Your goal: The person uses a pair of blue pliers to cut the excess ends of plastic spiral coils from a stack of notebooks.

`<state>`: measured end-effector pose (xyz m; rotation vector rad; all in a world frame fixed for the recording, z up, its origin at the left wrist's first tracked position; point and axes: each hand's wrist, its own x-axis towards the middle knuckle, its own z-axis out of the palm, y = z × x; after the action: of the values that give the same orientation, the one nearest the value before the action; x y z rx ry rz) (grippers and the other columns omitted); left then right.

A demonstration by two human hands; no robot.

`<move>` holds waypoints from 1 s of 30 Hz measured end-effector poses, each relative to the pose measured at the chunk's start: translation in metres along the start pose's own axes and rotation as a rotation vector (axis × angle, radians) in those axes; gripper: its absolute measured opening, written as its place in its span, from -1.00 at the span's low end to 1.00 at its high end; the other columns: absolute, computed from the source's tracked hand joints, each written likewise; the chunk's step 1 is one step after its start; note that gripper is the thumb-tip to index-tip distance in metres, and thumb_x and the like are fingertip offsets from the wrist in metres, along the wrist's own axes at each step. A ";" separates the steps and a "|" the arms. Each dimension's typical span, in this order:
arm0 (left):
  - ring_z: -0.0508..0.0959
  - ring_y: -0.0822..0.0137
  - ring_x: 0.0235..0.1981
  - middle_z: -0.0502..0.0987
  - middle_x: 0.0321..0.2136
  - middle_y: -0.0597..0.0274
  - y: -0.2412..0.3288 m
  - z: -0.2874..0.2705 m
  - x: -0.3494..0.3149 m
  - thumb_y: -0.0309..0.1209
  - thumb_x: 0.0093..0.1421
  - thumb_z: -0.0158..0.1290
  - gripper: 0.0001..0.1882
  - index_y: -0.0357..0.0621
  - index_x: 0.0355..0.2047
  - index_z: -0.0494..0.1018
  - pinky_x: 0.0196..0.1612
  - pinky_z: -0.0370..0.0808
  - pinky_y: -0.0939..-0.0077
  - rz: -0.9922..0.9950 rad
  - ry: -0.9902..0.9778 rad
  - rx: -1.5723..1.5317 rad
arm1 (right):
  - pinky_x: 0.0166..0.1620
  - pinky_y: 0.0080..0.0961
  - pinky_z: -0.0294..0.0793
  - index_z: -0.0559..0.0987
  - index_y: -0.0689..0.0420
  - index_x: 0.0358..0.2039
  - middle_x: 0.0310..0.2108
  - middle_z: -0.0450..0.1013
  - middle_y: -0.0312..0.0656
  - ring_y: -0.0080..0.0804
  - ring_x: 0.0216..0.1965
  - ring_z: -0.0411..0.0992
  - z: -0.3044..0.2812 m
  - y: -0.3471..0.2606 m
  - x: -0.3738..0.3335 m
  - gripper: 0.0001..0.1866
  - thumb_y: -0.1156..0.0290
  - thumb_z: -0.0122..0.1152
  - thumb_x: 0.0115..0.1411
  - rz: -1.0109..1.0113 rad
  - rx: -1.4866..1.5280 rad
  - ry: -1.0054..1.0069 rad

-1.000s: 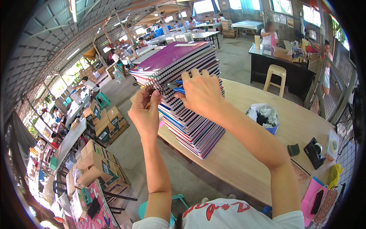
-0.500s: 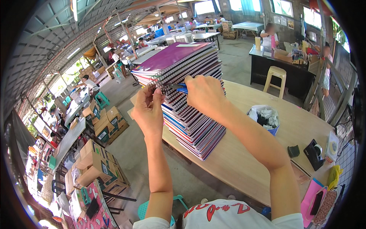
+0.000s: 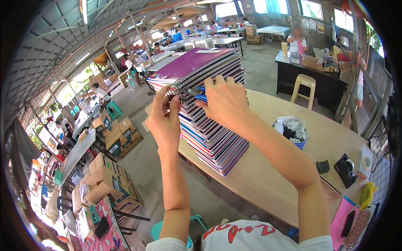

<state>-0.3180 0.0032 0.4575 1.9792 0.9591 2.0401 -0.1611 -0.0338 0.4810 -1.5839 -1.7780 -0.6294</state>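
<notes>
A tall stack of spiral notebooks with a purple cover on top stands at the table's left edge. My right hand grips blue-handled pliers, their handles spread and the jaws pointing left at the coils. My left hand pinches at the near left corner of the upper notebooks, thumb and fingers closed around the loose end of a wire coil. Whether the jaws touch the wire is too small to tell.
On the wooden table stand a tub of crumpled scraps and a black tape dispenser. Cardboard boxes sit on the left. A cream stool is by a black desk, with a person behind it.
My right hand's fingers have loosened and lifted, and the pliers' handles are farther apart. My left hand stays at the coil end with only a slight shift.
</notes>
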 end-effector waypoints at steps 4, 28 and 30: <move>0.66 0.46 -0.44 0.61 -0.46 0.17 -0.001 0.000 0.000 -0.51 0.25 0.14 -0.74 -0.23 -0.04 0.49 -0.45 0.54 0.61 -0.019 -0.011 0.007 | -0.26 -0.18 0.53 0.56 0.28 -0.29 -0.33 0.54 0.01 -0.08 -0.28 0.56 0.002 -0.001 0.005 -0.68 0.27 0.29 0.06 -0.008 0.019 -0.045; 0.66 0.46 -0.44 0.64 -0.43 0.13 0.007 -0.004 0.005 -0.52 0.25 0.12 -0.83 -0.28 -0.15 0.52 -0.38 0.57 0.58 -0.001 -0.009 0.083 | -0.19 -0.13 0.52 0.56 0.27 -0.23 -0.27 0.52 -0.01 -0.05 -0.20 0.54 -0.008 -0.007 0.012 -0.62 0.21 0.31 0.10 -0.005 -0.016 -0.039; 0.65 0.45 -0.44 0.64 -0.43 0.12 0.007 -0.004 0.005 -0.52 0.25 0.12 -0.83 -0.28 -0.15 0.52 -0.38 0.56 0.58 -0.025 -0.004 0.056 | -0.31 -0.21 0.56 0.59 0.27 -0.34 -0.39 0.56 -0.01 -0.07 -0.33 0.59 -0.006 -0.005 0.014 -0.78 0.36 0.23 0.07 -0.026 -0.004 -0.032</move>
<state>-0.3203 -0.0012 0.4661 1.9870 1.0464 2.0170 -0.1659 -0.0295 0.4956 -1.5846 -1.8247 -0.6231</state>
